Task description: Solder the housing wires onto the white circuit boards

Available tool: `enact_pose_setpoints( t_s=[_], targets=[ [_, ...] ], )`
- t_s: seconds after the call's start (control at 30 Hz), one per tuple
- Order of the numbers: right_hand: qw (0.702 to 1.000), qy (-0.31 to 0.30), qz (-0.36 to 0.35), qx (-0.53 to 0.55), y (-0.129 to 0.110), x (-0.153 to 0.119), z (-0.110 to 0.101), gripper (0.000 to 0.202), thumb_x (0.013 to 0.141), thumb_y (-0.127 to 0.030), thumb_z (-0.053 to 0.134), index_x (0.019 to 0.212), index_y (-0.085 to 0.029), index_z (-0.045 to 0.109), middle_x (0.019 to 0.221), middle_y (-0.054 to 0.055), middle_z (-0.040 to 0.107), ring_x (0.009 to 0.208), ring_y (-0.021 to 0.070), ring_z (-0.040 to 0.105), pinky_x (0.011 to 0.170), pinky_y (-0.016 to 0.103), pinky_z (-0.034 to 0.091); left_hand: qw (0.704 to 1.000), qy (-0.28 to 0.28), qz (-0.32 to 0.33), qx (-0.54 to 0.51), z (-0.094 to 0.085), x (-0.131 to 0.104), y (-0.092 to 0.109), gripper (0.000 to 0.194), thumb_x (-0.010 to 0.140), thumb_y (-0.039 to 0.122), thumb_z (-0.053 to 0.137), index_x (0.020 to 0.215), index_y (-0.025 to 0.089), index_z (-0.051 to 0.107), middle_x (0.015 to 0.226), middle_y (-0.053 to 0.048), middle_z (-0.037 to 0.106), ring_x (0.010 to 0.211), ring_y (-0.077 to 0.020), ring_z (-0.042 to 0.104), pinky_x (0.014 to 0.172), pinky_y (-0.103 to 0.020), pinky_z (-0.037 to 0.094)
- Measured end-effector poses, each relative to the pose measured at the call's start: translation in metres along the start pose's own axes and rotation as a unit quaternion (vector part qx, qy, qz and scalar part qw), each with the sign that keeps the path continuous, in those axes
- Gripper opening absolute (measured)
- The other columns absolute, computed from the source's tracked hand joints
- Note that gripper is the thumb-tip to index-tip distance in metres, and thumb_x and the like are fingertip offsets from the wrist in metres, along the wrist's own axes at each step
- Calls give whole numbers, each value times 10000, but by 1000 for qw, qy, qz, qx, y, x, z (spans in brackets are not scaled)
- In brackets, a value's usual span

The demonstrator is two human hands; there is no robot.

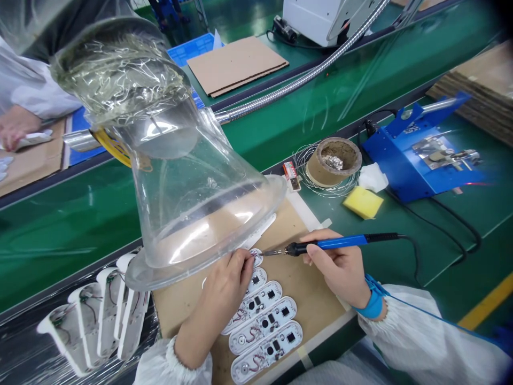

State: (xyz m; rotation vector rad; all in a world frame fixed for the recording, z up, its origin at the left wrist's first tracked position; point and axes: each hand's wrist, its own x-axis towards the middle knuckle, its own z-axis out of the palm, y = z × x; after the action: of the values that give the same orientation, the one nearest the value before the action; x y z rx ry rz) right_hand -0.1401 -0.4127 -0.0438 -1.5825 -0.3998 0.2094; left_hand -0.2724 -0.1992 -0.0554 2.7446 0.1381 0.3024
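The clear fume hood (208, 198) is suspended over the cardboard sheet (316, 278), on which a row of white housings with circuit boards (266, 350) is laid out. White curved shells (90, 326) are lined up left of the cardboard. The soldering iron (332, 243) is gripped by the right hand (340, 267), its tip brought to the board (256, 258) at the row's far end. That board is touched by the left hand's (228, 283) bent, pinched fingers; what is grasped there cannot be told.
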Motion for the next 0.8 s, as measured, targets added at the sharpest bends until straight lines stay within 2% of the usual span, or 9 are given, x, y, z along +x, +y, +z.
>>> enact_pose_setpoints(
  t_s=[0.2,0.43,0.53,0.8],
  targets=[
    [1000,-14,-5,-5,2,0,1,105,911,-163,704,949,-223,780,658,-20,703,532,123,659,491,210,524,1000,4,5,9,-2,2,0,140,1096,256,529,993,203,607,1406,-166,598,1098,-271,750,588,-272,607],
    [999,-23,-22,-35,4,0,1,100,924,-166,697,961,-220,771,660,-13,711,531,136,654,502,246,522,1000,0,5,5,-2,2,0,156,1099,261,520,989,200,612,1423,-183,592,1041,-271,761,560,-291,600],
    [999,-20,-25,-35,4,1,1,96,916,-167,698,949,-217,773,659,-9,711,524,141,650,502,255,531,1000,1,1,-2,-3,2,0,153,1095,249,526,987,195,621,1426,-185,593,1114,-290,747,602,-299,622],
    [1000,11,-7,-8,1,4,-2,52,912,-209,733,914,-215,785,669,3,726,527,155,682,483,248,563,1000,-4,0,-5,-1,1,-2,124,1086,237,546,987,198,608,1447,-171,579,1118,-260,733,635,-274,606]
  ],
)
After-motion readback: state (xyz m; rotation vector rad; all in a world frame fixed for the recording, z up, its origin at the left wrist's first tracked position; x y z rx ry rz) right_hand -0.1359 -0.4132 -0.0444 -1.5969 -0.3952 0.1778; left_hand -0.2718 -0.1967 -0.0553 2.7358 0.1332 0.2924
